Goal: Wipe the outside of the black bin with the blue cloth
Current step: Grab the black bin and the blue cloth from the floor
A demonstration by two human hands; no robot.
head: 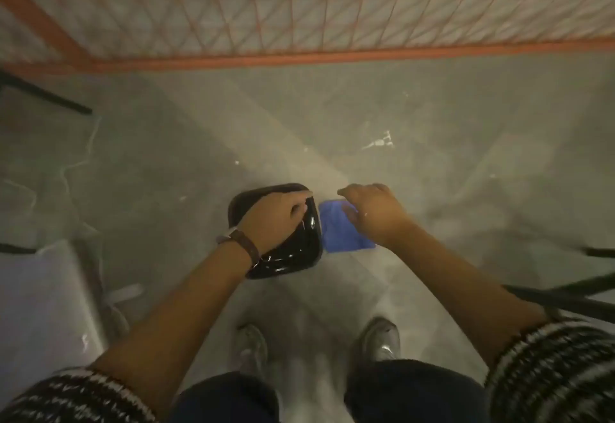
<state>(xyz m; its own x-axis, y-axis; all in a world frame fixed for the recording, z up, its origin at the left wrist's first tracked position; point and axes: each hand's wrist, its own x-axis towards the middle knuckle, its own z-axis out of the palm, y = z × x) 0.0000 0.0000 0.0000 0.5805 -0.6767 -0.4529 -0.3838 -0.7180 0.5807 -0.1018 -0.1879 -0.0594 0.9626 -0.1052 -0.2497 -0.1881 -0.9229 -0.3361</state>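
The black bin [299,252], glossy and lined with a black bag, stands on the concrete floor in front of my feet. My left hand [276,218] rests over its top and grips the far right rim. A blue cloth [336,234] hangs flat against the bin's right outer side. My right hand [372,213] holds the cloth from above, thumb pressed on it, fingers curled over its upper edge. The cloth's lower part shows below my hand. The frame is motion-blurred.
An orange mesh fence [299,56] runs across the floor behind the bin. A pale grey box or panel [43,306] sits at the left. Black legs of a stand [565,296] reach in from the right, another black bar [46,96] from the left. My shoes [253,346] stand close to the bin.
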